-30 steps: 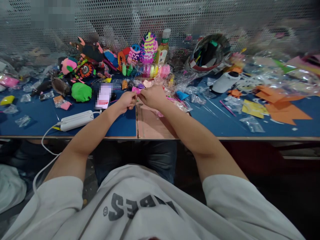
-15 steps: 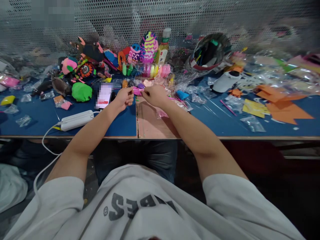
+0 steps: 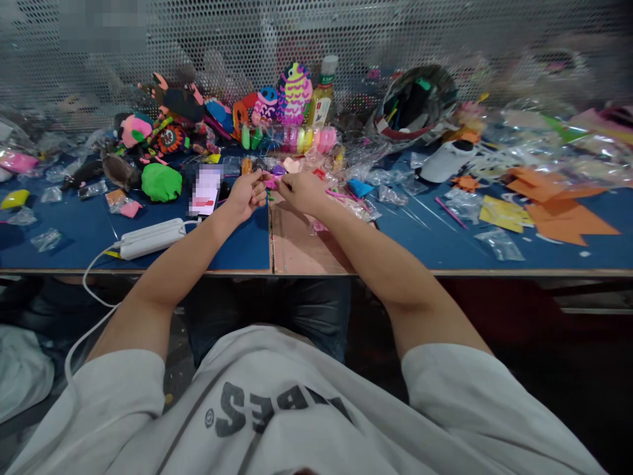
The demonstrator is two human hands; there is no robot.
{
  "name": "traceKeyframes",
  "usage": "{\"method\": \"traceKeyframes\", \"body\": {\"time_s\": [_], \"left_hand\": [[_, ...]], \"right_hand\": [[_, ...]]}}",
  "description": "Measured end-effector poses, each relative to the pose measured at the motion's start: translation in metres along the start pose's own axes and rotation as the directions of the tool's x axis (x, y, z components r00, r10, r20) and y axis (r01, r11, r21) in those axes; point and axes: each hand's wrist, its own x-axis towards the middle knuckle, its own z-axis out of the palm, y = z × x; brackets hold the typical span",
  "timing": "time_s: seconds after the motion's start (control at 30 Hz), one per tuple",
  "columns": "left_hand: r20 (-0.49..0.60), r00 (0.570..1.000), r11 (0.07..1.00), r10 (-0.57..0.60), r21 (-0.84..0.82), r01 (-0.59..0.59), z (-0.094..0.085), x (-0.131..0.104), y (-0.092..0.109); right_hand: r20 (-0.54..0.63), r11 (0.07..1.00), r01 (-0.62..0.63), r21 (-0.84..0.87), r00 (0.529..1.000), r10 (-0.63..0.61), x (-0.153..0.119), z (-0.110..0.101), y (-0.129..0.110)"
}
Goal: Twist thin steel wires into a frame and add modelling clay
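Left hand [image 3: 250, 193] and right hand [image 3: 302, 192] both pinch the pink piece [image 3: 271, 183]. Looks mid-work, not set down; finish unclear.

One head-worn camera, close above the wearer's shirt [image 3: 366, 422], looks forward and down across the worktop [image 3: 237, 251] to the perforated panel [image 3: 370, 33] behind its far edge.

— Can you make out the pink piece [image 3: 271, 183]?
— Only partly: the fingertips of your left hand [image 3: 248, 196] and your right hand [image 3: 305, 192] cover some of it, so its full shape is unclear.
— And the phone screen [image 3: 206, 189]?
— Blurred into blocks. The bottle [image 3: 321, 109] carries print too small to read. The bottom edge cuts off your shirt [image 3: 297, 422]; the left edge, a pale cloth [image 3: 22, 369].
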Motion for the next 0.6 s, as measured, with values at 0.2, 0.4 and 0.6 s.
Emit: {"method": "traceKeyframes", "body": {"time_s": [0.2, 0.4, 0.6], "left_hand": [[-0.026, 0.998, 0.998, 0.052, -0.021, -0.053, 0.001, 0.001, 0.001], [-0.014, 0.999, 0.998, 0.052, -0.029, -0.053, 0.0, -0.001, 0.003], [0.077, 0.997, 0.999, -0.003, 0.04, 0.0, 0.003, -0.007, 0.002]], "right_hand": [[-0.05, 0.999, -0.007, 0.044, 0.999, 0.01, -0.002, 0.005, 0.001], [-0.08, 0.993, -0.11, -0.04, 0.991, 0.107, -0.001, 0.002, 0.003], [-0.046, 0.982, -0.182, -0.052, 0.983, 0.18, 0.003, -0.008, 0.011]]}}
